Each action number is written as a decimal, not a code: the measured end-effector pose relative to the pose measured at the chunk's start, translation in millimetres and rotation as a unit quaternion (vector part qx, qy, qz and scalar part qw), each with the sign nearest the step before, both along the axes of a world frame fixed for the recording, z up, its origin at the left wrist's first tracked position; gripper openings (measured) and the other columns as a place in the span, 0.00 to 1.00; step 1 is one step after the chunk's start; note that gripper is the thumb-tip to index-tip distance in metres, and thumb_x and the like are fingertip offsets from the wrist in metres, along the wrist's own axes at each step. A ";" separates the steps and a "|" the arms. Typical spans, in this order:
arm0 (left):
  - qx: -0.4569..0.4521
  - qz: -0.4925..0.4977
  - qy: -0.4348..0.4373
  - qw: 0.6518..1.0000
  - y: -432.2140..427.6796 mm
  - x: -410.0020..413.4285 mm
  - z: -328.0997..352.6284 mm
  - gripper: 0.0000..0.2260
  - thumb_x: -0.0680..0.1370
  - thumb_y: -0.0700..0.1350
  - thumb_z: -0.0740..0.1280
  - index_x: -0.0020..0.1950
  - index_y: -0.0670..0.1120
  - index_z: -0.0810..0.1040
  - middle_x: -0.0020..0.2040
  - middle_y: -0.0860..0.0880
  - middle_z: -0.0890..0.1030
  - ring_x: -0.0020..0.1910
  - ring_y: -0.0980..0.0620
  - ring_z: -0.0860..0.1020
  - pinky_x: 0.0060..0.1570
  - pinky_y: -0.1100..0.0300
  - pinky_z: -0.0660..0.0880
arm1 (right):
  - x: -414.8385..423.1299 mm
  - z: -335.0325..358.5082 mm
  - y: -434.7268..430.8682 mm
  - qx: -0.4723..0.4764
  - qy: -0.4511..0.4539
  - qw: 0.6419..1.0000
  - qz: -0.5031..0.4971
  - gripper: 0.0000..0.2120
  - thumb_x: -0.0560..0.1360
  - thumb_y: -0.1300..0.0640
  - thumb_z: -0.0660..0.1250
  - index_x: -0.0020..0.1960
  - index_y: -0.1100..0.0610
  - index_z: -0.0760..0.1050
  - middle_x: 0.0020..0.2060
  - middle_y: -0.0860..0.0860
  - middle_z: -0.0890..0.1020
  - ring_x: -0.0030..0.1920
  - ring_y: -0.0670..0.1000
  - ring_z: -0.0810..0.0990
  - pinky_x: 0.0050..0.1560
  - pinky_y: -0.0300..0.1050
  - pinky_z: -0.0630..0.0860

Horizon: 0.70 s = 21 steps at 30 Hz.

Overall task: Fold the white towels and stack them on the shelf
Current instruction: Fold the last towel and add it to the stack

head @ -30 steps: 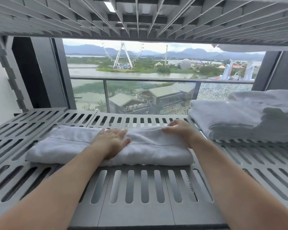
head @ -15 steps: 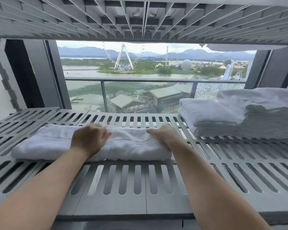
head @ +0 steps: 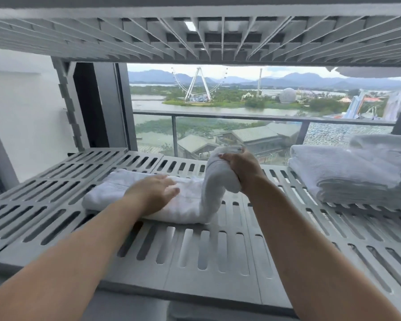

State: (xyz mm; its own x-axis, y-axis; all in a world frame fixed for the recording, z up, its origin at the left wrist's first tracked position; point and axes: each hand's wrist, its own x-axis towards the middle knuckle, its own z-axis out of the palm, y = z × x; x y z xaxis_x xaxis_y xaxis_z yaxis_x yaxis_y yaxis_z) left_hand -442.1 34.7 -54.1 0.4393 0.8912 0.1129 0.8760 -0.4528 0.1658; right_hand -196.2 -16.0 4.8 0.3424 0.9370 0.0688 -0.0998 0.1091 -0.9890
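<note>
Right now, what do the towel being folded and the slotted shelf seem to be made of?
The towel: soft white cloth, probably cotton terry, matte; it bends limply where the right hand holds its end up. The shelf: grey, likely moulded plastic, possibly painted metal; smooth matte panels with rounded slots.

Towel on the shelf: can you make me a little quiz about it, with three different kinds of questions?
1. True or false: the left hand lies flat on the white towel.
2. What is the right hand doing? A) gripping the towel's raised end B) lying flat and empty C) pointing out of the window
3. Fill the gap: the stack of folded towels sits on the ___ side of the slatted shelf.

Key: 1 true; 2 A; 3 right.
</note>
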 end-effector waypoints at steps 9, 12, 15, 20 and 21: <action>-0.102 0.034 -0.254 0.961 33.9 -122.0 6.6 0.24 0.87 0.54 0.49 0.67 0.43 0.79 0.75 0.42 0.71 0.74 0.45 0.67 0.74 0.52 0.60 | -134.9 18.6 63.7 -0.070 -0.229 0.971 0.016 0.27 0.67 0.66 0.71 0.65 0.59 0.69 0.56 0.63 0.78 0.56 0.62 0.80 0.51 0.57 0.81; -0.223 0.056 -0.401 0.887 41.7 -137.5 8.2 0.28 0.84 0.63 0.49 0.66 0.49 0.81 0.79 0.42 0.64 0.78 0.45 0.61 0.79 0.44 0.51 | -175.8 18.9 81.2 -0.092 -0.271 0.958 0.009 0.26 0.68 0.67 0.69 0.65 0.59 0.69 0.54 0.63 0.78 0.53 0.63 0.81 0.50 0.61 0.81; -0.277 0.074 -0.491 0.823 44.1 -146.3 11.1 0.32 0.83 0.66 0.47 0.68 0.45 0.78 0.79 0.39 0.63 0.79 0.44 0.60 0.79 0.42 0.47 | -211.6 14.6 91.7 -0.129 -0.353 0.927 0.004 0.20 0.70 0.66 0.68 0.61 0.59 0.70 0.52 0.61 0.79 0.51 0.62 0.82 0.50 0.64 0.82; -0.365 0.037 -0.606 0.706 45.9 -152.7 9.9 0.34 0.83 0.64 0.48 0.79 0.40 0.63 0.80 0.42 0.62 0.80 0.47 0.59 0.78 0.52 0.50 | -248.3 6.5 98.9 -0.178 -0.490 0.853 -0.003 0.22 0.71 0.64 0.66 0.64 0.62 0.70 0.54 0.62 0.79 0.51 0.62 0.82 0.46 0.56 0.83; -0.363 0.035 -0.607 0.706 47.1 -154.0 9.6 0.34 0.84 0.64 0.48 0.79 0.39 0.63 0.79 0.41 0.63 0.79 0.47 0.60 0.76 0.53 0.53 | -253.5 5.7 100.1 -0.187 -0.488 0.852 0.001 0.20 0.72 0.63 0.68 0.62 0.63 0.71 0.52 0.62 0.79 0.48 0.61 0.84 0.44 0.56 0.83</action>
